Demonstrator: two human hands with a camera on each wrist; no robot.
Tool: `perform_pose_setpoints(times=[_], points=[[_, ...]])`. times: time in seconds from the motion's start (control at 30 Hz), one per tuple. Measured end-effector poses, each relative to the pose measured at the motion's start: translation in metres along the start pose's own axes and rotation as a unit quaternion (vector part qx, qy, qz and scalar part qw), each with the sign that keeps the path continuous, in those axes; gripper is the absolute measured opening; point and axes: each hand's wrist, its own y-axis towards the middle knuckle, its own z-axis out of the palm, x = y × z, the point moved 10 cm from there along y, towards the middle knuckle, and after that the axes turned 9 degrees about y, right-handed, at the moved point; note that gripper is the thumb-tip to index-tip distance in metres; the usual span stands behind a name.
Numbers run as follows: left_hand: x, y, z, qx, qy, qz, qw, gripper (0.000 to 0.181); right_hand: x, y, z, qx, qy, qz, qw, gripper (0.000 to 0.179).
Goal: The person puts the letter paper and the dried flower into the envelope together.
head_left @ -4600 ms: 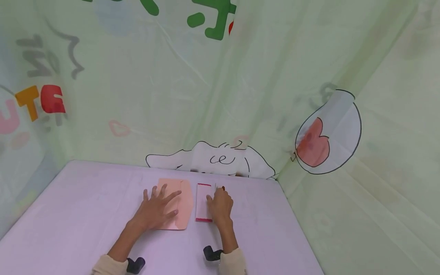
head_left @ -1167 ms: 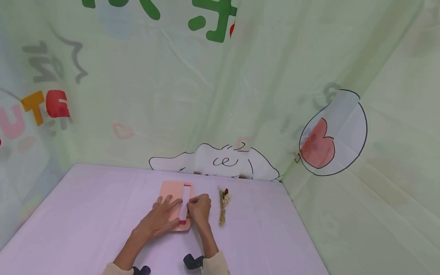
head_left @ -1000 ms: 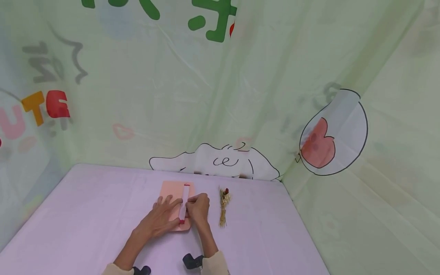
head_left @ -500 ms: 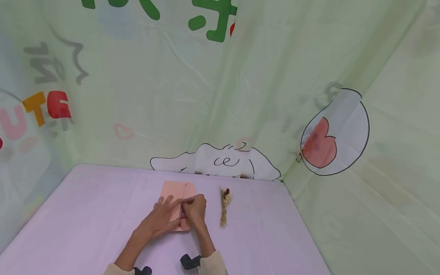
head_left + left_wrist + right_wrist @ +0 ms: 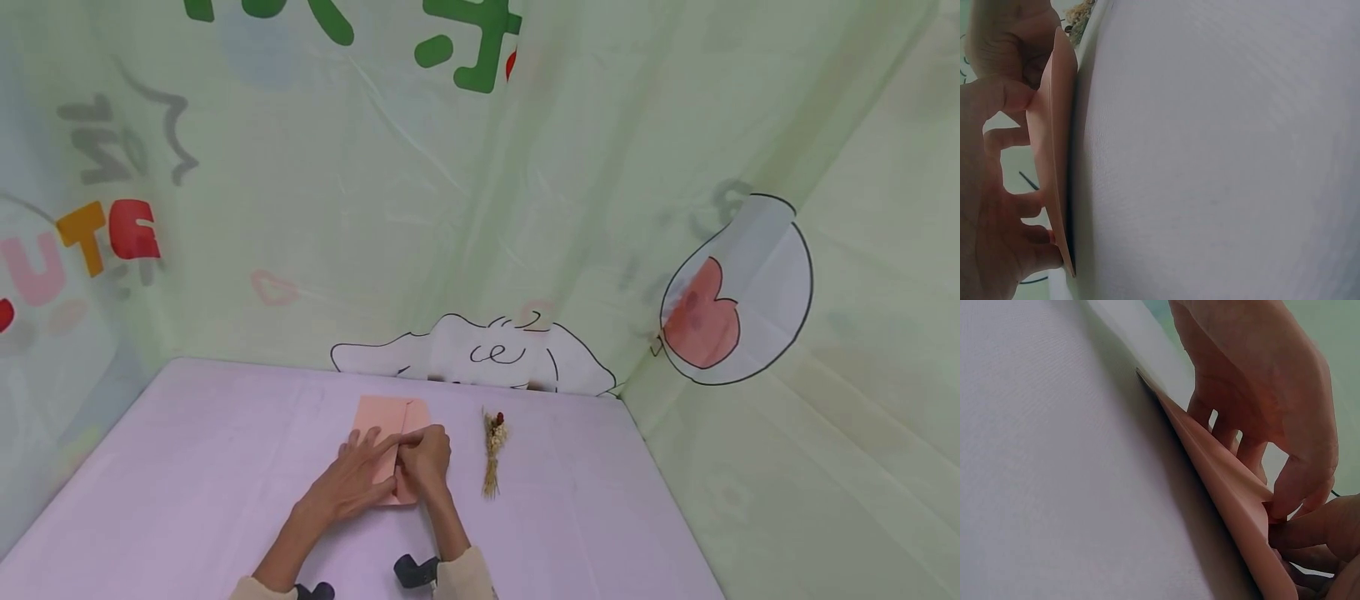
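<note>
Both hands at the envelope (image 5: 381,412) on the tabletop (image 5: 592,517).
The left hand (image 5: 351,479) has its grip spread, fingers on the paper; the right hand (image 5: 426,457) has its grip bent at the opening, its hold unclear. Flowers (image 5: 493,446) lie rightward.

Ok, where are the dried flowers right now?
In the head view, the dried flowers lie on the table to the right of the right hand and the pink envelope, touching neither. Their heads show at the top of the left wrist view.

The left hand (image 5: 358,473) partly hides the pink envelope (image 5: 381,412), and the head view crops the right sleeve (image 5: 463,575).
</note>
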Motion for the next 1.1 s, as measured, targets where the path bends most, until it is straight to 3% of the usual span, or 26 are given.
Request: perform_pose_setpoints(times=[0.13, 0.3, 0.47, 0.57, 0.77, 1.0, 1.1], points=[[-0.001, -0.001, 0.000, -0.004, 0.005, 0.003, 1.0000, 0.062, 0.000, 0.000, 0.000, 0.005, -0.003, 0.008, 1.0000, 0.015], [-0.002, -0.001, 0.001, -0.010, 0.013, 0.004, 0.9999, 0.063, 0.002, -0.002, -0.003, 0.029, 0.021, -0.013, 0.9993, 0.017], [-0.003, -0.001, 0.002, -0.007, 0.005, 0.011, 0.9999, 0.061, 0.020, -0.005, -0.026, 0.034, 0.037, -0.009, 0.9987, 0.011], [-0.001, 0.000, 0.001, -0.003, -0.001, 0.007, 1.0000, 0.059, 0.028, -0.004, -0.051, -0.003, 0.028, 0.017, 0.9995, 0.005], [0.001, 0.001, -0.004, -0.017, 0.011, 0.005, 0.9998, 0.056, 0.022, 0.007, -0.095, -0.100, 0.003, 0.010, 0.9949, 0.009], [-0.001, -0.001, -0.002, -0.021, -0.009, 0.009, 0.9997, 0.056, -0.002, 0.007, -0.143, -0.212, -0.027, 0.031, 0.9764, 0.017], [-0.001, -0.001, 0.000, -0.016, -0.013, 0.006, 0.9998, 0.057, -0.016, 0.004, -0.157, -0.239, -0.038, 0.052, 0.9688, 0.020]])
